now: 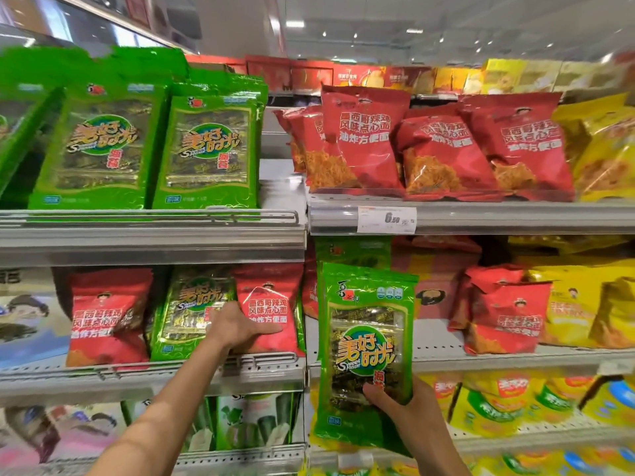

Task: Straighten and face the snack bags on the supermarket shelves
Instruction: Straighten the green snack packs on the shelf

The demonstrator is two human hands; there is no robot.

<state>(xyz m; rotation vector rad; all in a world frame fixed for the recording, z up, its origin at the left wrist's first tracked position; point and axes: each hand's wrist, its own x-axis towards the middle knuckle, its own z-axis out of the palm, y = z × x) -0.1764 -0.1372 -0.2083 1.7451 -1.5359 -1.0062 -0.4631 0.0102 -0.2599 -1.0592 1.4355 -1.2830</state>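
Gripping the lower edge of a green seaweed bag (366,352) with the right hand (405,405), thumb across its front, fingers curled behind; bag upright in the air, facing out, clear of any shelf. Reaching in with the left hand (240,326), thumb and fingers closing around the lower left part of a red noodle bag (269,305) standing on the middle shelf (151,376), at about ten o'clock from the held bag. Just beside that hand, at nine o'clock, another green seaweed bag (192,309), wedged between red bags, one more red bag (108,316) further left. Up at eleven o'clock, two neat green seaweed bags (151,146) on the upper shelf; at one o'clock, a row of red noodle bags (439,146) above a price tag (386,219).

Likely risks: tugging the red bag could drag or topple its green neighbour, packed tightly against it; holding the carried bag only by its bottom edge could let it fold over or slip.
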